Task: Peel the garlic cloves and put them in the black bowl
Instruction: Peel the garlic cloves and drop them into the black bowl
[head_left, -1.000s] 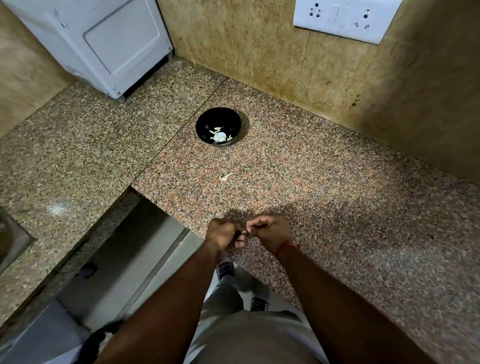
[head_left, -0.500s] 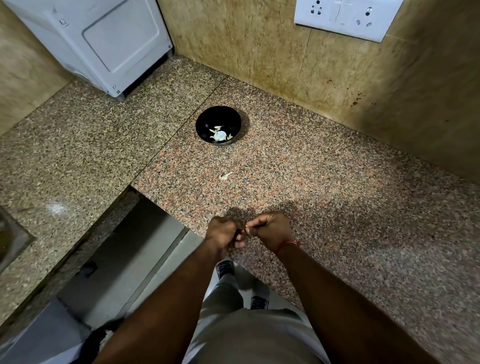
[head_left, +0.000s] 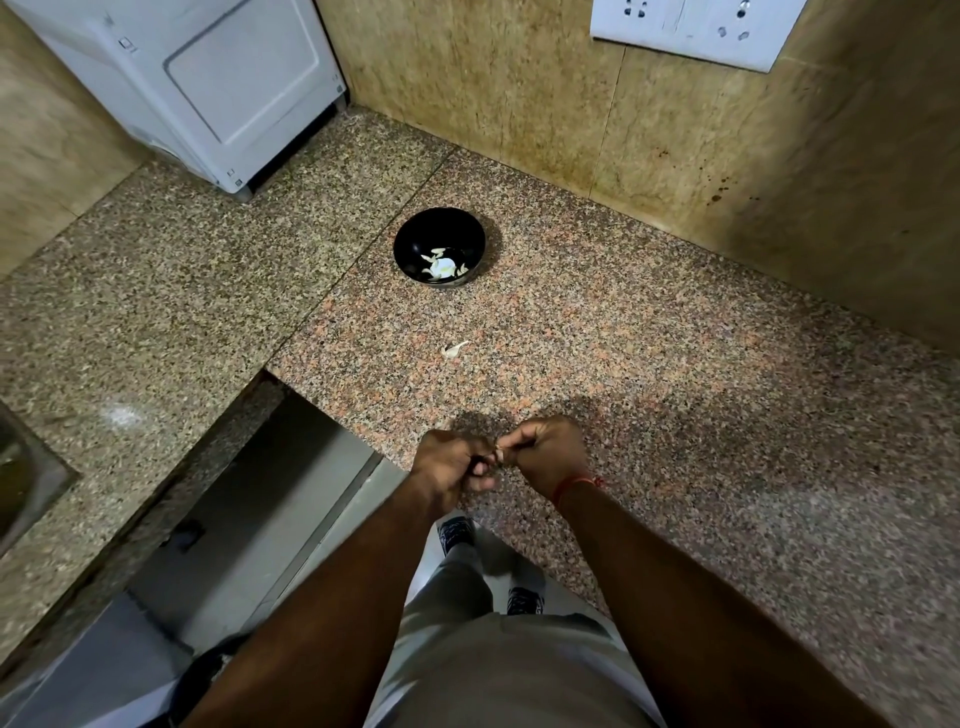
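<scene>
1. Sink (head_left: 21, 467): sitting at the far left edge, only its corner showing; playing no part.
2. White appliance (head_left: 208, 88): standing at the back left against the wall.
3. Counter (head_left: 675, 364): speckled granite, carrying the bowl and a loose piece.
4. Black bowl (head_left: 439, 246): resting well beyond the hands, near the back wall, holding several pale garlic pieces; unmoved over the last second.
5. Loose pale piece (head_left: 455, 349): lying on the counter between bowl and hands; clove or skin, cannot tell. Also unmoved.
6. Left hand (head_left: 451, 466): hanging over the near counter edge, fingers curled and pinching the garlic clove (head_left: 497, 457), of which only a sliver is showing.
7. Right hand (head_left: 548, 453): meeting the left, fingers pressed together on the same clove, seemingly picking at its skin.
8. Change: the hands are staying locked together, shifting only slightly. Judgement: peeling is continuing; this clove is not yet going to the bowl.
9. Switch panel (head_left: 685, 28): mounted on the wall at upper right.
</scene>
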